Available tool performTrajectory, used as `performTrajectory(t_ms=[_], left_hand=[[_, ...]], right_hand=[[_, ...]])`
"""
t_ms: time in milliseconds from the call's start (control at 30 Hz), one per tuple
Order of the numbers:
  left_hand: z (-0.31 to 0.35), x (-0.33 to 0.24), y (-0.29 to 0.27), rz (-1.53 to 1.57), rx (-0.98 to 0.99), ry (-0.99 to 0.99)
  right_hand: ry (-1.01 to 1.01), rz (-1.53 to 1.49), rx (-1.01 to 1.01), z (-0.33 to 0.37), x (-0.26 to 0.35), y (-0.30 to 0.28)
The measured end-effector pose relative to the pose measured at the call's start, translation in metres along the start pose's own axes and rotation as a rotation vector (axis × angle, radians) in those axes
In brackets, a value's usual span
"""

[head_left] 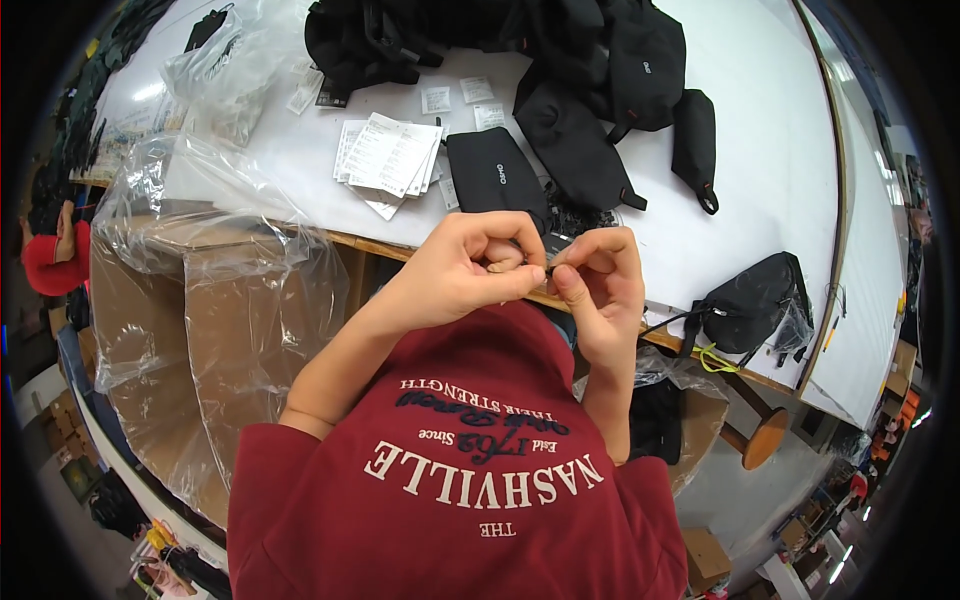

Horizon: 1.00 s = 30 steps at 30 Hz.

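My left hand (470,263) and my right hand (606,290) meet just off the table's front edge, each closed in a pinch. Between their fingertips is a tiny dark piece (549,272), too small to make out. Right behind the hands, a flat black pouch (497,178) with a light mark lies on the table. A heap of small black pieces (580,220) sits beside it, partly hidden by my fingers. Another black pouch (580,145) with an end tab lies to the right of the first.
White printed sheets (388,155) are stacked left of the pouches, near small labels (475,90). More black bags (645,65) pile up at the back. A plastic-lined cardboard box (240,300) stands at left; a black bag (750,305) lies at the table's right edge, near a wooden stool (765,438).
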<state>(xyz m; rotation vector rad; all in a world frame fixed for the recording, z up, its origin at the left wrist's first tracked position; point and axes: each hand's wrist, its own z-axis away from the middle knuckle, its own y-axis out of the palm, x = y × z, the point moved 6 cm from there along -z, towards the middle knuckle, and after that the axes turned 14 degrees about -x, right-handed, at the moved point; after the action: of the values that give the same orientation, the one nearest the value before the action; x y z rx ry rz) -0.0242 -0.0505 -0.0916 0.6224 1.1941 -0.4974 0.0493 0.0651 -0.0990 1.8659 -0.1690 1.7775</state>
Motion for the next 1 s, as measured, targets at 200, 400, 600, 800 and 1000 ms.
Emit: performTrajectory(t_ms=[200,400,600,800,1000], left_hand=[[0.006,0.004,-0.007,-0.119,-0.025,0.006],[0.013,0.005,-0.006,-0.071,0.014,-0.061],[0.018,0.008,-0.013,0.075,-0.015,-0.083],[0.029,0.005,-0.008,-0.413,0.079,0.103],[0.04,0.011,0.023,-0.603,0.157,0.354]], right_hand=[[-0.155,0.33,0.113,-0.002,0.013,0.006],[0.096,0.151,0.221,0.0,-0.005,0.007],[0.266,-0.134,0.287,-0.002,-0.011,0.017],[0.155,0.287,0.318,-0.025,-0.009,0.018],[-0.52,1.227,0.26,-0.037,-0.054,0.055]])
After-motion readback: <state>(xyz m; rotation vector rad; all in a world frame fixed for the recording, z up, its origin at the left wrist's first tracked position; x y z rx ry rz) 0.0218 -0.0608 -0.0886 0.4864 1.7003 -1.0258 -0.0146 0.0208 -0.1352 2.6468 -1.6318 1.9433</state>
